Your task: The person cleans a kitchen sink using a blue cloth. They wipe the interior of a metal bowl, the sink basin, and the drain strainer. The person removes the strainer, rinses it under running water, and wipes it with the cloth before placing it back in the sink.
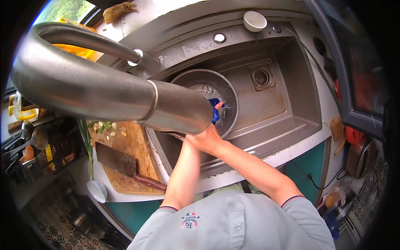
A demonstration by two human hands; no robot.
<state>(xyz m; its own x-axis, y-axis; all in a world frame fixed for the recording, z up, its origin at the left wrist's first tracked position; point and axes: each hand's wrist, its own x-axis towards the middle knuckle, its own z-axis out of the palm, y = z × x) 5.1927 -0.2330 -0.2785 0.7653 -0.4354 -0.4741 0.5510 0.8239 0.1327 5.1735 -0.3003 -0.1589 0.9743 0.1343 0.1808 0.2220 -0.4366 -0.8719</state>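
A large brushed-metal faucet [184, 109] spans the left of the view and hides much of what lies beneath its spout. My right hand [207, 140] is at the near rim of a round metal basin [236, 103] in the sink, its fingers partly behind the spout. The left wrist crosses close beside it; my left hand [191, 137] is mostly hidden there. Just beyond the hands, over the basin, a blue cloth [215, 116] with a pink part [219, 105] shows. Water glistens inside the basin. Which hand touches the cloth cannot be told.
Left of the sink, a wooden cutting board [125, 184] bears a cleaver [117, 159], peeled garlic cloves [114, 126] and chopped greens. A patterned bowl [97, 190] sits at the counter edge. A white bowl [255, 21] stands behind the sink. An open window frame [340, 93] juts in at right.
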